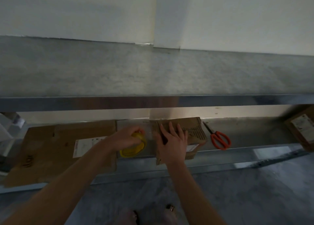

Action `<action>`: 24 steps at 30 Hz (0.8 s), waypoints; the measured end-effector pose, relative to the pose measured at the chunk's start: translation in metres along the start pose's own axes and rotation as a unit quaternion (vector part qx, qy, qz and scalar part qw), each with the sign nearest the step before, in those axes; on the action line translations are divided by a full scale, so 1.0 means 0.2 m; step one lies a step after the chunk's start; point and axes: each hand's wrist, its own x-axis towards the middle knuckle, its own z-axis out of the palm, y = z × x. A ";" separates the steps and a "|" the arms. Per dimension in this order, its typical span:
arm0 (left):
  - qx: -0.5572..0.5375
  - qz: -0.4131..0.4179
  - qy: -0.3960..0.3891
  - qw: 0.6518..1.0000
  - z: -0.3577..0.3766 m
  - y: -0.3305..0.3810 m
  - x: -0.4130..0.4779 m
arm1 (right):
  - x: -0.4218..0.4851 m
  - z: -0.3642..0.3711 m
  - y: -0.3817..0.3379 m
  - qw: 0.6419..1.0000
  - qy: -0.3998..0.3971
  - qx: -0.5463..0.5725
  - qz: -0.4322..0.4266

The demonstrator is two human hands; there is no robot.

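Lower shelf (pixel 237 155) of metal rack, dim light, some blur.

- L grip (pixel 129 136): fingers curled over top of yellow dispenser (pixel 134 147), holding it. Dispenser sits on shelf between the two cartons, just L of small box. Looks like a tape holder, too blurred to be sure.
- R grip (pixel 171 141): spread flat, fingers straight, palm down on small box (pixel 192 128). Pressing, not clasping.
- Small box: brown cardboard, printed side and white label showing, near centre of shelf, front edge by the rail.
- Flat cardboard (pixel 59 148) w/ white label lies L, under L forearm.
- Orange scissors (pixel 220 139) just R of small box, not touching, blades pointing back.
- Another carton (pixel 302 131) far R.
- Upper shelf (pixel 153 75) bare metal above.
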 end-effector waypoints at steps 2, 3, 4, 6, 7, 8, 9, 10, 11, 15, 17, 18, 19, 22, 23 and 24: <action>0.005 0.004 -0.004 1.000 0.00 -0.01 0.01 | -0.01 0.01 0.01 1.000 0.008 -0.010 -0.007; 0.006 0.004 -0.005 1.000 0.00 -0.02 0.02 | -0.01 0.02 0.01 1.000 0.013 -0.011 -0.007; 0.013 0.003 -0.004 1.000 -0.01 -0.04 0.02 | -0.01 0.02 0.02 1.000 0.018 -0.008 -0.005; 0.039 -0.003 0.002 0.999 -0.05 -0.08 0.01 | 0.00 0.03 0.02 1.000 0.022 -0.006 -0.002; 0.045 -0.009 0.004 0.999 -0.07 -0.11 0.00 | 0.00 0.03 0.03 1.000 0.026 -0.009 -0.004; 0.043 -0.015 0.007 0.999 -0.09 -0.14 0.00 | 0.00 0.04 0.03 0.999 0.034 -0.011 -0.010; 0.035 -0.019 0.012 0.999 -0.10 -0.16 -0.01 | 0.00 0.04 0.04 0.999 0.044 -0.010 -0.017; 0.026 -0.021 0.018 0.999 -0.11 -0.18 -0.01 | 0.00 0.05 0.04 0.998 0.053 -0.009 -0.022; 0.015 -0.019 0.022 0.999 -0.11 -0.19 -0.02 | 0.00 0.06 0.05 0.998 0.059 -0.009 -0.026; 0.009 0.008 0.019 1.000 -0.05 -0.20 -0.02 | 0.00 0.06 0.04 0.996 0.075 -0.018 -0.034; 0.008 0.012 0.023 1.000 -0.02 -0.19 -0.02 | 0.00 0.06 0.03 0.996 0.077 -0.023 -0.032; 0.002 0.014 0.026 1.000 -0.02 -0.18 -0.02 | 0.00 0.06 0.03 0.996 0.080 -0.022 -0.030; -0.004 0.017 0.030 0.999 -0.01 -0.18 -0.02 | 0.00 0.06 0.02 0.996 0.083 -0.018 -0.025; -0.017 0.021 0.035 0.999 0.01 -0.17 -0.04 | 0.02 0.06 -0.02 0.996 0.083 -0.009 0.006; -0.022 0.020 0.034 0.999 0.02 -0.16 -0.05 | 0.02 0.06 -0.03 0.997 0.079 -0.008 0.016; -0.027 0.019 0.036 0.999 0.02 -0.15 -0.06 | 0.03 0.06 -0.04 0.997 0.076 -0.008 0.021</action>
